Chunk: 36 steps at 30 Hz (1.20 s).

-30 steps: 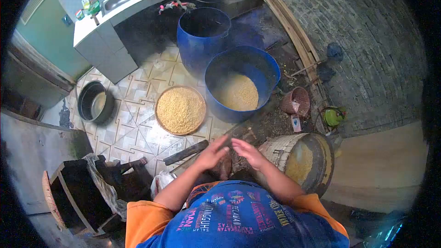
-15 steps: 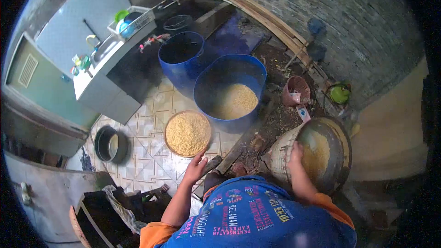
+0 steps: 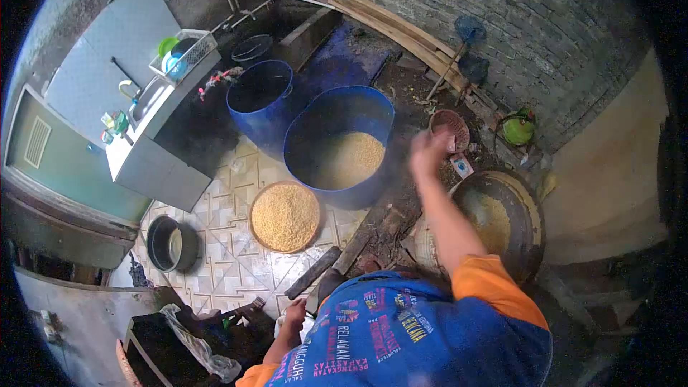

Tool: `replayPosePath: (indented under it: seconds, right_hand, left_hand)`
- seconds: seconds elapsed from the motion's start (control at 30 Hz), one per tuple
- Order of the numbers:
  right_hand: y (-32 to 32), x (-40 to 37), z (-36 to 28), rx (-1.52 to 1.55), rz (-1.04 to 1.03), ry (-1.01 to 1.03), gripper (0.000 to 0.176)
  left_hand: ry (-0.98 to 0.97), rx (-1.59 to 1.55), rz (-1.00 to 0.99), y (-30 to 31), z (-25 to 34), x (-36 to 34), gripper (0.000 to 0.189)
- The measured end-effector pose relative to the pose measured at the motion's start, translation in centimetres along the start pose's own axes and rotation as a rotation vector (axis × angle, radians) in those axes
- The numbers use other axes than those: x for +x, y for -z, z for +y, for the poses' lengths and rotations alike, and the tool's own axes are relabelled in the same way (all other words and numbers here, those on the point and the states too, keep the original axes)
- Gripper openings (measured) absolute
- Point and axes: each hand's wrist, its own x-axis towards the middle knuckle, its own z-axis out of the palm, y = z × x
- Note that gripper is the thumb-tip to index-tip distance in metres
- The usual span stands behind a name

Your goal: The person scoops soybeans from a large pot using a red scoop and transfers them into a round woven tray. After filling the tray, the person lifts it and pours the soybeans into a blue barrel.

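My right hand [image 3: 428,152] is stretched forward, blurred by motion, over the near edge of a small pink basket [image 3: 450,127]; its fingers are too smeared to read. Low beside my body is my left hand [image 3: 294,313], its fingers partly visible and their hold unclear. A round basket heaped with yellow beans [image 3: 285,216] sits on the tiles. Behind it, a large blue tub [image 3: 337,172] holds more beans in cloudy water. At my right stands a big woven basket [image 3: 534,233] with some pale contents, below a small white and blue packet [image 3: 461,165].
A second blue barrel [image 3: 247,111] stands behind the tub. On the left are a dark pot [image 3: 166,244] and a sink counter [image 3: 161,165]. Pieces of wood [image 3: 313,272] lie near my feet. A green gas cylinder [image 3: 517,130] is by the brick wall.
My right hand has left the big woven basket and moved forward to the pink basket. My left hand has dropped back toward my body. The view has shifted slightly.
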Motion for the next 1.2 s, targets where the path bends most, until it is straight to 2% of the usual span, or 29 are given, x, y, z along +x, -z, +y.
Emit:
replayPosePath:
  seconds: [0.03, 0.1, 0.17, 0.2, 0.23, 0.27, 0.3, 0.33, 0.37, 0.4, 0.43, 0.5, 0.53, 0.6, 0.63, 0.67, 0.7, 0.77, 0.8, 0.83, 0.87, 0.93, 0.97, 1.0, 1.03, 1.07, 1.13, 1.17, 1.2]
  right_hand:
    - [2.4, 3.1, -2.7, 0.370, 0.162, -0.246, 0.060]
    - [4.2, 5.8, -3.6, 0.094, 0.140, -0.212, 0.059]
    - [4.7, 3.5, -5.3, 0.477, -0.192, -0.215, 0.058]
    - [4.3, 1.7, -4.4, 0.202, -0.255, -0.005, 0.052]
    - [3.6, -1.6, -4.8, 0.405, -0.516, -0.074, 0.051]
    - [3.2, -5.0, -4.8, 0.607, -0.777, -0.147, 0.049]
    - [2.2, -7.7, -2.1, 0.200, -1.285, 0.032, 0.048]
    - [-1.3, -13.3, 4.2, 0.037, -1.412, 0.569, 0.045]
    - [-0.9, -17.1, 4.7, 0.249, -1.718, 0.515, 0.045]
    - [0.6, -17.0, 1.0, 0.224, -2.009, 0.408, 0.047]
    - [2.7, -16.5, -2.9, 0.190, -2.294, 0.280, 0.048]
    - [1.0, -15.4, -3.2, 0.134, -2.340, 0.296, 0.047]
    - [-0.3, -14.3, -3.4, 0.080, -2.374, 0.306, 0.046]
    - [-3.7, -9.8, -2.3, -0.058, -1.434, 0.067, 0.047]
    - [-3.2, -5.9, -5.3, 0.140, -0.626, 0.247, 0.052]
    - [-3.2, -2.8, -6.4, 0.300, -0.322, -0.029, 0.052]
    - [-3.8, -0.4, -5.8, 0.358, -0.069, -0.173, 0.054]
    - [-3.0, 2.0, -4.1, 0.421, -0.147, -0.293, 0.053]
    - [-2.4, 1.8, -3.1, 0.417, -0.148, -0.288, 0.053]
    - [-1.5, 0.5, -1.5, 0.299, -0.355, -0.153, 0.051]
    - [-1.0, -1.0, 0.5, 0.177, -0.565, -0.009, 0.049]
    - [1.3, -5.6, 4.6, 0.122, -0.882, -0.093, 0.041]
    - [3.2, -8.4, 4.8, 0.156, -0.929, -0.171, 0.036]
    - [5.0, -10.5, 5.7, 0.045, -1.045, -0.267, 0.036]
    - [5.6, -13.2, 9.2, 0.076, -1.114, -0.315, 0.035]
    - [6.6, -16.1, 12.1, 0.084, -1.081, -0.496, 0.028]
    - [9.3, -18.9, 15.5, -0.126, -1.305, -0.401, 0.019]
    - [10.6, -20.0, 16.2, -0.126, -1.340, -0.287, 0.016]
    - [11.8, -20.8, 17.2, -0.125, -1.366, -0.172, 0.016]
  left_hand:
    - [-0.030, 0.035, 0.035, -0.4, -2.5, 0.3, 0.024]
    - [-0.001, 0.002, 0.018, -0.8, -5.3, 0.3, 0.023]
    - [0.020, -0.034, -0.003, -1.3, -6.1, 0.3, 0.021]
    - [0.125, -0.269, 0.026, -1.9, -5.9, 0.2, 0.029]
    - [0.234, -0.504, 0.057, -2.5, -6.3, 0.4, 0.036]
    - [0.259, -0.620, 0.032, -2.8, -6.5, 0.5, 0.040]
    - [0.262, -0.636, 0.034, -3.2, -6.5, 0.7, 0.040]
    - [0.036, -0.334, 0.061, -3.4, -6.3, 0.8, 0.040]
    - [-0.187, -0.027, 0.089, -3.5, -5.9, 1.0, 0.040]
    - [-0.184, -0.038, 0.096, -3.8, -5.6, 1.3, 0.040]
    - [-0.095, -0.182, 0.111, -4.3, -5.1, 1.9, 0.041]
    - [0.080, -0.464, 0.131, -5.4, -4.7, 3.7, 0.042]
    - [0.057, -0.611, 0.088, -5.9, -5.2, 4.6, 0.042]
    - [0.065, -0.613, 0.100, -5.3, -2.0, 2.3, 0.042]
    - [0.078, -0.617, 0.115, -5.2, -0.5, 1.1, 0.043]
    - [0.077, -0.626, 0.114, -5.5, -0.9, 1.4, 0.043]
    - [0.087, -0.640, 0.102, -5.6, -1.8, 1.8, 0.043]
    - [0.098, -0.656, 0.088, -5.8, -4.7, 3.2, 0.044]
    - [0.108, -0.648, 0.082, -6.0, -6.4, 3.9, 0.044]
    - [0.118, -0.648, 0.075, -6.5, -7.1, 4.3, 0.043]
    - [0.184, -0.471, 0.097, -5.4, -4.5, 1.6, 0.042]
    - [0.196, -0.530, 0.103, -5.1, -4.7, 0.5, 0.038]
    - [0.191, -0.544, 0.112, -4.7, -4.6, 0.0, 0.036]
    - [0.235, -0.475, 0.089, -4.3, -4.5, -0.3, 0.033]
    - [0.198, -0.488, 0.098, -4.2, -4.3, -0.6, 0.032]
    - [0.192, -0.523, 0.103, -4.3, -4.5, -0.4, 0.032]
    - [0.192, -0.518, 0.131, -3.9, -3.6, -0.8, 0.035]
    - [0.199, -0.517, 0.133, -3.7, -3.3, -0.8, 0.035]
    - [0.101, -0.432, 0.176, -3.6, -3.0, -0.7, 0.036]
